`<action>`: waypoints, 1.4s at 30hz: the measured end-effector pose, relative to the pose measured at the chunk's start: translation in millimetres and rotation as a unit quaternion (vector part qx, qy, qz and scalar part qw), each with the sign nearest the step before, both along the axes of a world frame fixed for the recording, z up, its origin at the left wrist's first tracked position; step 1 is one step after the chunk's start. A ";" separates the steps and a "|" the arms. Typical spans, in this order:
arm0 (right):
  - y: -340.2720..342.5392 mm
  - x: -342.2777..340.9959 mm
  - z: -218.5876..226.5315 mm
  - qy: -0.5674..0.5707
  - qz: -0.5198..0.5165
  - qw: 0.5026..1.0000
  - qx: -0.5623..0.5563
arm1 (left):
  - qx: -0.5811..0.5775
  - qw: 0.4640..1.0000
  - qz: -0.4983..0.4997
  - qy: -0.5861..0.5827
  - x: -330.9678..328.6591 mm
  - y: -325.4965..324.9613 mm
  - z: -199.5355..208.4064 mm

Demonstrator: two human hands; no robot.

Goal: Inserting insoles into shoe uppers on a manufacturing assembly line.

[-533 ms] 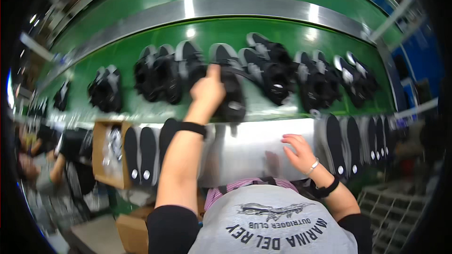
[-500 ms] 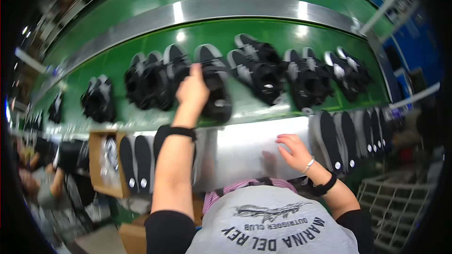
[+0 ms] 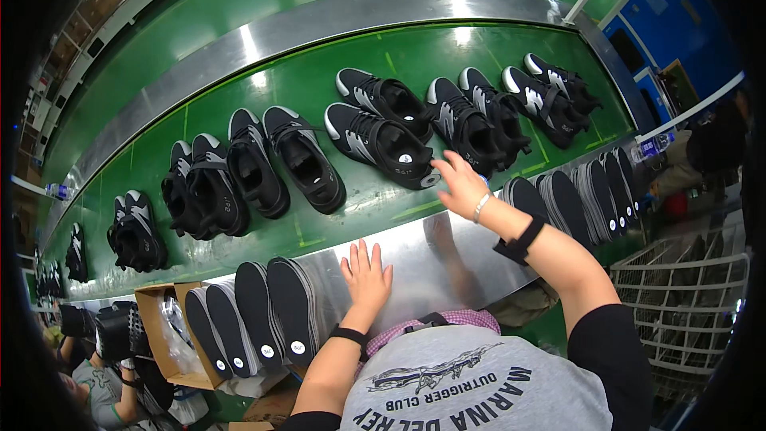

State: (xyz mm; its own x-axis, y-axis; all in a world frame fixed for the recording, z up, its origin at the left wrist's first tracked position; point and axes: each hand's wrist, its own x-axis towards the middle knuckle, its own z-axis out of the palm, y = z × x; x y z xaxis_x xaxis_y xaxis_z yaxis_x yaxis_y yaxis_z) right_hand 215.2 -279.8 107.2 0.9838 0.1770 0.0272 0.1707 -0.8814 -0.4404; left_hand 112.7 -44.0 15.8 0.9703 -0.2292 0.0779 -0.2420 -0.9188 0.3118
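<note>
My left hand (image 3: 367, 278) is over the bare metal ledge (image 3: 411, 251), fingers spread and nothing in them. Farther forward on the right, my right hand (image 3: 463, 185) is open, its fingertips close by the heel of a black and white sneaker (image 3: 379, 144); whether they touch it I cannot tell. Behind that shoe lies another matching sneaker (image 3: 387, 100). To the right of the hand stands one more pair of sneakers (image 3: 471, 124). A sneaker with a strap across its opening (image 3: 303, 160) sits on the green belt, ahead of my left hand.
Black insole stacks (image 3: 291, 303) stand left on the ledge beside a cardboard box (image 3: 163, 343) holding clear plastic. More insole stacks (image 3: 562, 203) line the right side. A white wire basket (image 3: 678, 311) is at lower right. Another person (image 3: 100, 387) is at far left.
My left hand has let go of the strapped sneaker and drawn back to the ledge. My right hand has moved forward to the sneaker heel. The view has shifted.
</note>
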 end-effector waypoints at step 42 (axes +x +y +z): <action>94.4 149.3 0.8 -0.029 0.160 0.958 -0.237 | -0.066 0.997 -0.026 -0.005 11.2 95.5 2.4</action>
State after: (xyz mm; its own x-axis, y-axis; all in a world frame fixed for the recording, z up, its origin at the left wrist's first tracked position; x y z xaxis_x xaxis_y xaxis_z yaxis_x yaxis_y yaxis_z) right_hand 364.5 -185.4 108.0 0.8765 0.4752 -0.0774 0.4776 -0.8785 0.0143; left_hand 123.9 51.5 18.2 0.9567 -0.2655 0.1193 -0.2908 -0.8562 0.4270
